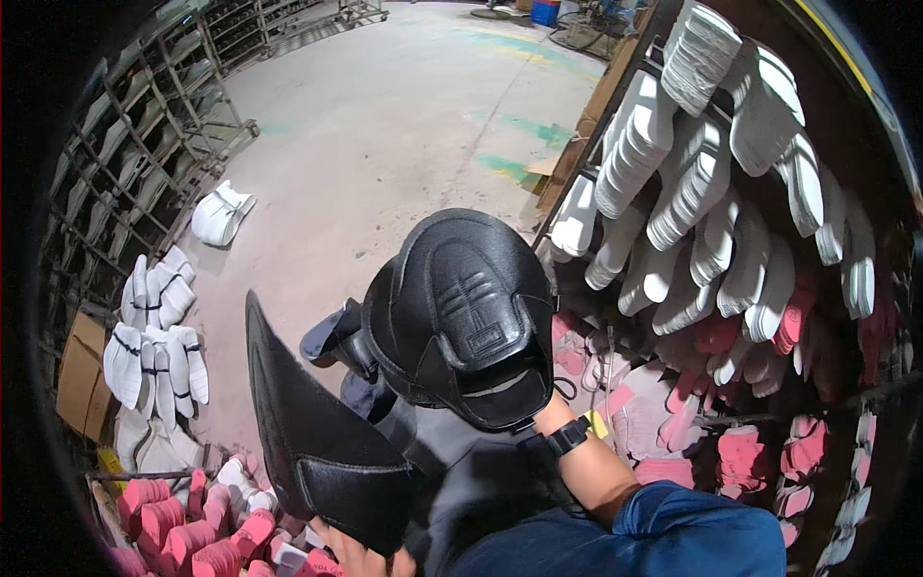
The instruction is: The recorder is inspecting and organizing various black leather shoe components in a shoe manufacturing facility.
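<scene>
Black leather shoe uppers [481, 298], several stacked together, are held up in front of me at the end of my right arm. My right hand is hidden behind them; only the wrist with a black watch shows at their lower edge. Low in the view, my left hand [358, 555] grips the bottom of another black shoe upper [332, 452], a long piece with a pointed top and a stitched panel. The fingers are partly covered by it. This piece hangs left of the stack, apart from it at the top.
At the right, a rack [656, 58] carries bundles of white and pink sole-shaped pieces [692, 183]. Bundled pink pieces [173, 529] lie at lower left. White bundles [154, 365] stand on the floor [385, 106] beside a cardboard box [85, 375]. Metal shelving [144, 125] stands far left.
</scene>
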A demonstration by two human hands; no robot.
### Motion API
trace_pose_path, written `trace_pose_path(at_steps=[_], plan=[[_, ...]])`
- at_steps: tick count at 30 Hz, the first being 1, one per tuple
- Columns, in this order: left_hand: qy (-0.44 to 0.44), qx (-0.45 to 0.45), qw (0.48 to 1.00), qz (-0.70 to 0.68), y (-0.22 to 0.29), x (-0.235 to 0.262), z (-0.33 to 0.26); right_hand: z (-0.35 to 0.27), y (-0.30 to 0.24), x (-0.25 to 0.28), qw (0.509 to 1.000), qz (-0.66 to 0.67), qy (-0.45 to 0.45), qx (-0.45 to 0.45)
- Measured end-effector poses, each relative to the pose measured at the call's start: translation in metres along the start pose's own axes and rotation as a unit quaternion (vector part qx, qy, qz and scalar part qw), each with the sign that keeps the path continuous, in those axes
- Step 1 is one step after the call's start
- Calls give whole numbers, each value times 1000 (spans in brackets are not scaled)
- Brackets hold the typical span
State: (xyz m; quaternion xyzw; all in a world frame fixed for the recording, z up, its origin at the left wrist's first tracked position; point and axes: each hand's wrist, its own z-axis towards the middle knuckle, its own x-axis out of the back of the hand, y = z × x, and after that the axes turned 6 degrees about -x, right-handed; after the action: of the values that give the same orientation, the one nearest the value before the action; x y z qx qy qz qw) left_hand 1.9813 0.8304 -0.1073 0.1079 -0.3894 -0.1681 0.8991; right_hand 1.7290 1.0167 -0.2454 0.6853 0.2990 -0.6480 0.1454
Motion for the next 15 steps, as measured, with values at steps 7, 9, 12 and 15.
trace_pose_path(at_steps=[7, 9, 12, 15], plan=[[-10, 3, 1000, 13, 0, 0, -3, -2, 4, 5, 1000, 2, -7, -12], [-15, 4, 1000, 12, 0, 1, -3, -3, 4, 5, 1000, 1, -9, -14], [-22, -1, 1000, 7, 0, -1, -2, -7, 3, 4, 1000, -2, -15, -19], [-31, -2, 1000, 0, 1, -2, -2, -13, 3, 4, 1000, -4, -14, -24]])
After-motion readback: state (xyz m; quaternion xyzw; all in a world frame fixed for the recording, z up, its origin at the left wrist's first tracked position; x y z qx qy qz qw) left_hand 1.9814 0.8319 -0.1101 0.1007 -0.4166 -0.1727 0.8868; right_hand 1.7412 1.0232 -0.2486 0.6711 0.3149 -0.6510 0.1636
